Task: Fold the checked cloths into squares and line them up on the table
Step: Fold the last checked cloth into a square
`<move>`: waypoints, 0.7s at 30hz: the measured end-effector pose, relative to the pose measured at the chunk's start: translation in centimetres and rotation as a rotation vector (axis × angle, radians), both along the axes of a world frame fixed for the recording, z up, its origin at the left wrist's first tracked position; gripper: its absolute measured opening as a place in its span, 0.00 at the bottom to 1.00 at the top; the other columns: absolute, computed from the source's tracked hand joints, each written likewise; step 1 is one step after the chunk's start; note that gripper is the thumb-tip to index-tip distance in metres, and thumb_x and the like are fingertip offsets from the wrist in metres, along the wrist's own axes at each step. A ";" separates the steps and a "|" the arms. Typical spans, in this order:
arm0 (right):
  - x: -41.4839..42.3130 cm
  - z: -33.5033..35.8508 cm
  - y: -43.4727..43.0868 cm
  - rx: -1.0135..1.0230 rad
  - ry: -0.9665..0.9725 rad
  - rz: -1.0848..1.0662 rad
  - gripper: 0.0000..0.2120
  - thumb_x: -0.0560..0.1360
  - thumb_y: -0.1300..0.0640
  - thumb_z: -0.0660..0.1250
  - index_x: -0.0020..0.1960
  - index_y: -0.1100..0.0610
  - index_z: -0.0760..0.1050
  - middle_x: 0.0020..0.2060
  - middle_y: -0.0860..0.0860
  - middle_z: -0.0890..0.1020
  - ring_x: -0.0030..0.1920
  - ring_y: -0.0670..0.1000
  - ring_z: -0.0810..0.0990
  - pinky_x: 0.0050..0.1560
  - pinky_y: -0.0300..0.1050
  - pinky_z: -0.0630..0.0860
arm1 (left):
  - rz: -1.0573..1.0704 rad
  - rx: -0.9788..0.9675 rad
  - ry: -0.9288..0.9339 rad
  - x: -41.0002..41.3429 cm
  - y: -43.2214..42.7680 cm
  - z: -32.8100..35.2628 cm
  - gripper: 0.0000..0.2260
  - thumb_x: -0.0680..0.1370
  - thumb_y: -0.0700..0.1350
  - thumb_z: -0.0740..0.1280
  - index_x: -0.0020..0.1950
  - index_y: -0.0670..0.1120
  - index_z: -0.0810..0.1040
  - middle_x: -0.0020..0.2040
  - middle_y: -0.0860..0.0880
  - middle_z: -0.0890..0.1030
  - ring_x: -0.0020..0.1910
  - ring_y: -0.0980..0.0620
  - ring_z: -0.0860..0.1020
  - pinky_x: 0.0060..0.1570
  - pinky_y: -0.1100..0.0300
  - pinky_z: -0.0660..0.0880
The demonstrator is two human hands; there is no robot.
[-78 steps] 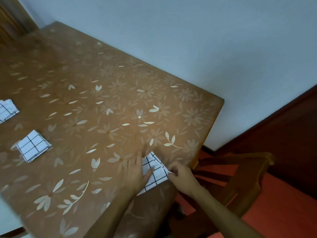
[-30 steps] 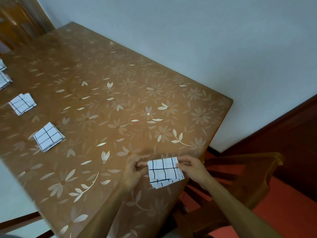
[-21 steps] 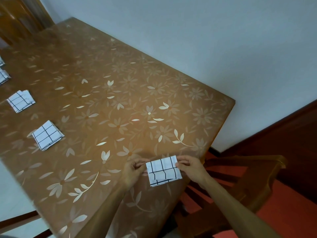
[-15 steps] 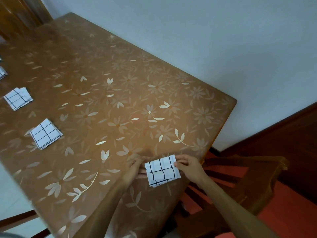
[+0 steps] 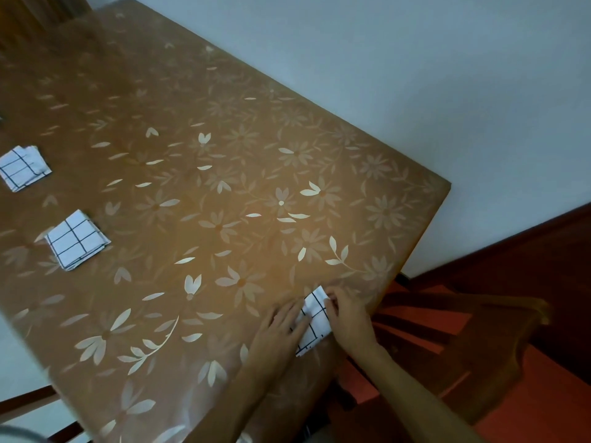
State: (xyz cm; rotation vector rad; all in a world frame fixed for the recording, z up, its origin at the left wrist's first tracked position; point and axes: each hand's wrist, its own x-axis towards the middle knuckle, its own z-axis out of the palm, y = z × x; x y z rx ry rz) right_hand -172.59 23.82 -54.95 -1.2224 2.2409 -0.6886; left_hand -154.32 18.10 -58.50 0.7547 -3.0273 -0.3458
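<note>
Folded checked cloth (image 5: 315,318), long axis near-to-far, far end rightward

White with thin black checks, three in view. Nearest cloth (image 5: 315,316) at six o'clock, flat on the table (image 5: 224,161) near its corner edge, partly folded, mostly covered. Folded square (image 5: 76,239) at nine o'clock, flat, turned corner-on. Second folded square (image 5: 24,167) at eleven o'clock from it, well apart, layers slightly fanned.

A single head-worn view (wide-angle, tilted) looks forward and down over the table (image 5: 224,187) from its near corner; left hand (image 5: 281,330) and right hand (image 5: 348,318) sit closest, lower centre, wall (image 5: 415,75) upper right.
</note>
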 end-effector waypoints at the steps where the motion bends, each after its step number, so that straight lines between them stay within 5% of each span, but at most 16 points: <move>1: 0.2 -0.3 0.4 -0.023 0.111 0.022 0.12 0.81 0.55 0.60 0.62 0.54 0.75 0.57 0.49 0.78 0.56 0.49 0.77 0.57 0.44 0.75 | 0.008 0.003 -0.016 0.2 0.1 -0.2 0.21 0.77 0.53 0.63 0.68 0.49 0.73 0.69 0.42 0.76 0.68 0.43 0.75 0.65 0.45 0.73; 4: 1.2 -1.4 1.3 -0.041 0.440 0.268 0.20 0.83 0.53 0.48 0.68 0.59 0.70 0.65 0.56 0.78 0.62 0.55 0.79 0.65 0.48 0.68 | 0.011 0.014 -0.093 0.5 0.6 -0.6 0.27 0.78 0.60 0.55 0.73 0.47 0.68 0.73 0.41 0.72 0.72 0.43 0.71 0.70 0.42 0.65; 8: 2.4 -1.5 2.4 0.018 0.463 0.529 0.27 0.77 0.51 0.54 0.75 0.57 0.65 0.74 0.54 0.67 0.74 0.53 0.67 0.73 0.46 0.52 | 0.029 0.041 -0.116 0.8 1.1 -0.6 0.30 0.79 0.59 0.53 0.77 0.45 0.61 0.77 0.42 0.65 0.77 0.45 0.62 0.72 0.42 0.55; 10: 2.3 -1.9 2.9 0.056 0.489 0.585 0.28 0.78 0.51 0.53 0.76 0.59 0.63 0.76 0.55 0.63 0.75 0.53 0.64 0.74 0.48 0.52 | 0.047 0.040 -0.102 0.8 1.2 -0.2 0.27 0.81 0.57 0.53 0.77 0.45 0.64 0.77 0.44 0.65 0.77 0.46 0.61 0.73 0.42 0.53; 13: 1.5 -2.3 3.2 0.130 0.477 0.624 0.28 0.80 0.51 0.52 0.78 0.59 0.57 0.78 0.56 0.58 0.77 0.54 0.58 0.73 0.51 0.54 | 0.077 0.053 -0.101 0.9 1.2 0.0 0.26 0.83 0.56 0.47 0.77 0.45 0.65 0.78 0.46 0.62 0.78 0.48 0.58 0.73 0.42 0.54; 16: 0.5 -1.7 3.1 0.177 0.479 0.554 0.30 0.82 0.45 0.49 0.80 0.57 0.53 0.79 0.54 0.54 0.79 0.52 0.52 0.74 0.54 0.52 | 0.118 0.076 -0.113 1.4 0.9 -0.2 0.28 0.81 0.53 0.56 0.80 0.45 0.59 0.80 0.48 0.58 0.80 0.48 0.53 0.73 0.42 0.56; 21: 0.4 -1.7 3.0 0.248 0.507 0.543 0.32 0.82 0.42 0.48 0.80 0.59 0.51 0.79 0.54 0.53 0.79 0.53 0.52 0.74 0.56 0.52 | 0.138 0.103 -0.180 0.4 1.3 0.8 0.27 0.82 0.55 0.48 0.76 0.42 0.67 0.77 0.44 0.66 0.78 0.47 0.58 0.71 0.41 0.57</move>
